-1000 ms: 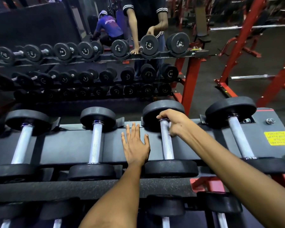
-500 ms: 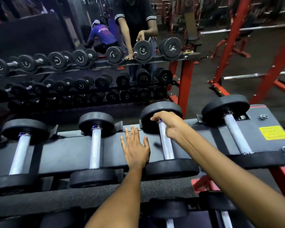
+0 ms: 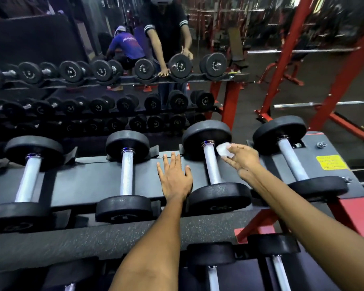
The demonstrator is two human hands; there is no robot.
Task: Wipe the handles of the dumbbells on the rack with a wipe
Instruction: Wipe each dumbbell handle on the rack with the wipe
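Several black dumbbells with silver handles lie across the top shelf of the grey rack (image 3: 88, 179). My right hand (image 3: 243, 159) pinches a small white wipe (image 3: 222, 148) just right of the far end of the third dumbbell's handle (image 3: 211, 164), off the metal. My left hand (image 3: 174, 177) rests flat, fingers straight, on the shelf between the second dumbbell's handle (image 3: 127, 175) and the third. The fourth dumbbell's handle (image 3: 292, 160) lies to the right of my right hand. Another dumbbell handle (image 3: 27, 177) lies at far left.
A mirror behind the rack reflects a person, a crouching person in blue and rows of dumbbells. Red frames (image 3: 328, 80) and a barbell (image 3: 324, 104) stand at right. A lower shelf holds more dumbbells (image 3: 213, 271). A yellow label (image 3: 331, 162) sits on the rack's right end.
My right hand has let go of the third dumbbell's handle and moved right, off the bar, with the wipe now showing at its fingertips. My left hand has stayed flat on the shelf.
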